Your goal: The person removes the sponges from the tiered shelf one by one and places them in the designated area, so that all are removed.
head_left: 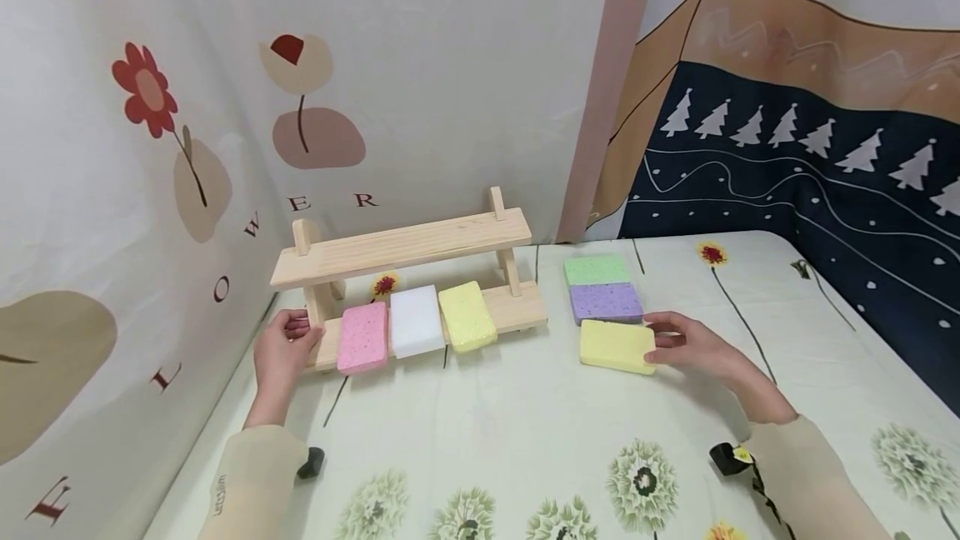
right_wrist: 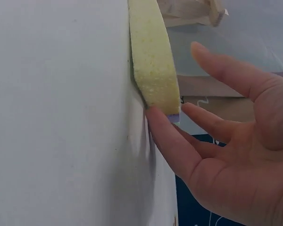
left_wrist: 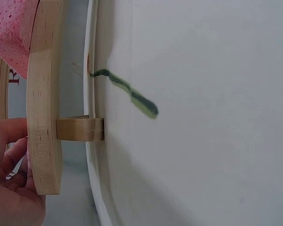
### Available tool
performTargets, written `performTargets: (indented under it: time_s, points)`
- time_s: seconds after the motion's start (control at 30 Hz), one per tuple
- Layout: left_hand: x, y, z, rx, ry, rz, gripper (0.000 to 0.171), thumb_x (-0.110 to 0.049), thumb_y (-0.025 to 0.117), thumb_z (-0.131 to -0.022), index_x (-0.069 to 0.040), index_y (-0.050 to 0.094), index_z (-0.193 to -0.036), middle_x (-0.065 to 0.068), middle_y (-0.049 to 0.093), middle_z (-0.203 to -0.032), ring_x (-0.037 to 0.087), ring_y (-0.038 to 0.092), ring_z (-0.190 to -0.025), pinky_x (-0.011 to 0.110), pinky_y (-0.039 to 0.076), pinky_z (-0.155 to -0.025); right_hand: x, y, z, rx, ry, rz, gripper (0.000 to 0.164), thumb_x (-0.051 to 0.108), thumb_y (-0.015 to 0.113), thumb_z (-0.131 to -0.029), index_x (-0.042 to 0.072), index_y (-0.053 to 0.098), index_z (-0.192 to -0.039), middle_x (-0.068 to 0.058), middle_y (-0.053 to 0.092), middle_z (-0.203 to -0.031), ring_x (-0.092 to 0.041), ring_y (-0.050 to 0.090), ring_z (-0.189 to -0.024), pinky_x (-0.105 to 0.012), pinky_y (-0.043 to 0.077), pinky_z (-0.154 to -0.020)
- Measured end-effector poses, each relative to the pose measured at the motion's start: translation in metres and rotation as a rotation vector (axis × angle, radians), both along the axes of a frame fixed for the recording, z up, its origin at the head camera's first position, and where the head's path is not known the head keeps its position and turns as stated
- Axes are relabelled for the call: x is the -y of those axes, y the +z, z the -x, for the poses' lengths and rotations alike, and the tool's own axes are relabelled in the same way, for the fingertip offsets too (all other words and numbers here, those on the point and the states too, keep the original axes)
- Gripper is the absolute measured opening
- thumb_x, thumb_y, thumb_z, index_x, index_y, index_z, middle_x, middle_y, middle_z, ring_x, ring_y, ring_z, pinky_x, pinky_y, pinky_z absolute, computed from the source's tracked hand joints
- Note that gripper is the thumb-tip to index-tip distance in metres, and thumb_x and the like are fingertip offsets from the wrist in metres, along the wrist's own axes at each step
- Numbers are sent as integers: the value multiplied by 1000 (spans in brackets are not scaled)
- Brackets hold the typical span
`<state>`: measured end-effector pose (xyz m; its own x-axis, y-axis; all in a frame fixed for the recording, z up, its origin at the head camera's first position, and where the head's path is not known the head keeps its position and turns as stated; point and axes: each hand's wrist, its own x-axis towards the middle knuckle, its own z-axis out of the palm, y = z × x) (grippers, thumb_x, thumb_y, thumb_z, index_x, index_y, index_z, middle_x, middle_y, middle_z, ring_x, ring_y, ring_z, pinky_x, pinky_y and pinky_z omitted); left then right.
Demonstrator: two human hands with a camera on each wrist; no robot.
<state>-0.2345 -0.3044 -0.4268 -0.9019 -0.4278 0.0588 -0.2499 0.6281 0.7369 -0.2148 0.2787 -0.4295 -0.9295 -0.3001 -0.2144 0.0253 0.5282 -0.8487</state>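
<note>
A two-tier wooden shelf (head_left: 405,248) stands at the back left. On its lower board, a pink sponge (head_left: 363,337), a white sponge (head_left: 417,321) and a yellow sponge (head_left: 468,317) sit side by side, jutting over the front edge. My left hand (head_left: 285,348) holds the shelf's left end, fingers curled by the upright and partly hidden. To the right, a pale yellow sponge (head_left: 617,347) lies on the cloth in front of a purple sponge (head_left: 606,302) and a green sponge (head_left: 596,270). At its right end is my right hand (right_wrist: 240,141), thumb and fingers spread, one fingertip touching its edge.
A light flowered cloth (head_left: 510,432) covers the table. Printed curtains (head_left: 450,65) rise behind it and along the left. Small black objects show beside both sleeves, one (head_left: 311,462) at the left and another (head_left: 727,458) at the right.
</note>
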Motion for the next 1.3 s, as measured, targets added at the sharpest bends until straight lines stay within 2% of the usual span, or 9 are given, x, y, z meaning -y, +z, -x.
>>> performTargets:
  time_s: [0.13,0.27,0.4,0.57,0.67,0.77,0.93,1.3]
  points:
    - [0,-1,0,-18,1,9,36,-12,64,-96,1,54,-129,24,60,-121,35,58,-110,41,45,-88,2,-1,-2,-47,62,-39,87,19,78,-85,-12,27,-148,-37,37,-145,-50,45,-128,-51,48,-100]
    - [0,-2,0,-22,0,10,36,-11,64,-96,1,54,-128,24,60,-121,35,58,-110,42,46,-89,4,-4,-1,-96,84,-55,89,13,80,-82,-15,26,-147,-37,39,-141,-45,48,-122,-45,50,-96]
    - [0,-2,0,-23,-2,10,36,-11,64,-96,1,55,-128,25,61,-122,35,58,-111,43,46,-90,7,-6,-1,-130,44,-89,84,11,79,-82,-15,29,-145,-36,44,-137,-43,51,-118,-46,51,-94]
    - [0,-1,-1,-21,-2,7,36,-12,63,-96,1,54,-129,24,60,-123,36,58,-112,44,46,-91,8,-6,-2,-149,-25,-125,82,13,78,-84,-14,32,-145,-36,48,-134,-47,53,-118,-52,51,-94]
    - [-1,0,-1,-17,-1,7,36,-12,63,-97,1,54,-130,23,60,-123,35,58,-112,43,47,-91,8,-8,-1,-161,-58,-126,79,14,77,-86,-13,32,-145,-36,49,-134,-48,54,-119,-52,52,-94]
    - [-1,0,-1,-20,-2,6,37,-12,63,-97,1,54,-130,24,60,-123,35,58,-112,41,47,-89,6,-9,0,-175,-70,-97,75,12,75,-88,-14,33,-145,-36,49,-134,-48,55,-119,-47,53,-92]
    - [-1,1,-1,-19,2,0,36,-12,63,-97,0,54,-130,23,60,-123,35,58,-112,42,47,-90,3,-12,3,-179,-60,-38,71,8,72,-90,-15,33,-144,-38,48,-136,-50,54,-121,-32,54,-88]
    - [-2,1,0,-7,8,-1,37,-13,63,-97,0,53,-131,23,59,-123,35,57,-111,39,47,-88,1,-11,3,-143,-103,17,58,14,65,-96,-13,40,-142,-37,49,-140,-50,51,-127,-14,52,-81]
